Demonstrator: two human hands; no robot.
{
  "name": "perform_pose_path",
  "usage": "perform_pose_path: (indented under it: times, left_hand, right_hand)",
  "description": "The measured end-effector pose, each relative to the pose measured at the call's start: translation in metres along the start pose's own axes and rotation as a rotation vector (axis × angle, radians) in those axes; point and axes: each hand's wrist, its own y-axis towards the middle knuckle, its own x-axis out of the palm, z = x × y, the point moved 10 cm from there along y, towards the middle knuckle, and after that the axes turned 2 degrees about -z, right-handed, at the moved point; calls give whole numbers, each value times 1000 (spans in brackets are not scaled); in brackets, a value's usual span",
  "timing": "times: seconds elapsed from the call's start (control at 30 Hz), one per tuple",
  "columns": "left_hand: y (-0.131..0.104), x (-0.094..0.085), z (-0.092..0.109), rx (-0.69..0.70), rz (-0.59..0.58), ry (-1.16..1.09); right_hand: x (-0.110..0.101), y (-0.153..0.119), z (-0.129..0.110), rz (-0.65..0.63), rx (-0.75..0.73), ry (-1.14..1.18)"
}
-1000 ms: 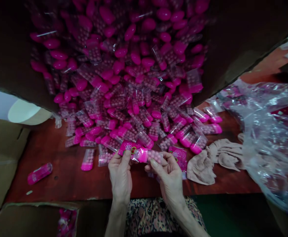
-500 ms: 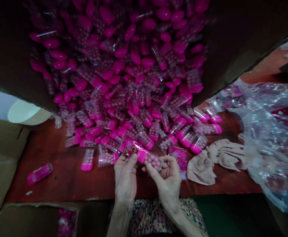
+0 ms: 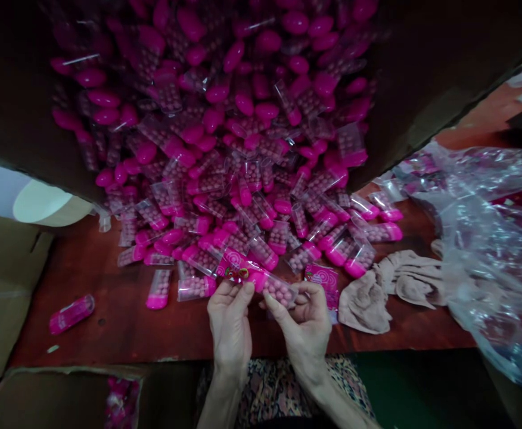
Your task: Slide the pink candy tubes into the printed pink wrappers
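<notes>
Between my hands, above the front of the table, is a clear container of pink candy balls [image 3: 279, 291] with a pink cap pointing left. My right hand [image 3: 306, 322] is closed around its clear end, thumb in front. My left hand [image 3: 230, 322] pinches a printed pink plastic sleeve [image 3: 233, 262] at the cap end. Whether the sleeve goes around the cap or only touches it, I cannot tell. Just right of my right hand lie more printed pink sleeves [image 3: 325, 283], flat on the table. Loose capped containers [image 3: 197, 287] lie close beyond my left hand.
A large heap of capped containers [image 3: 252, 179] spills from a dark box onto the red table [image 3: 122, 333]. A sleeved container [image 3: 72, 314] lies at left. Beige cloth [image 3: 365, 302] and a clear plastic bag [image 3: 497, 238] are at right. An open carton [image 3: 64, 393] stands below, front left.
My left hand has shifted slightly right along the sleeve, its thumb now closer to the cap. The right hand still grips the container, nearly unmoved.
</notes>
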Motion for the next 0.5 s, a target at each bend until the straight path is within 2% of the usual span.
perform_pose_path:
  times: [0.1, 0.23, 0.37, 0.5]
  left_hand:
    - [-2, 1, 0, 8, 9, 5]
    - [-1, 7, -12, -109, -58, -54]
    - [0, 10, -12, -117, -117, -104]
    - [-2, 3, -17, -161, -22, -35]
  right_hand:
    - [-2, 0, -6, 10, -39, -64]
    - [10, 4, 3, -117, 99, 71]
    - [19, 3, 14, -182, 206, 189]
    - [21, -3, 21, -204, 241, 82]
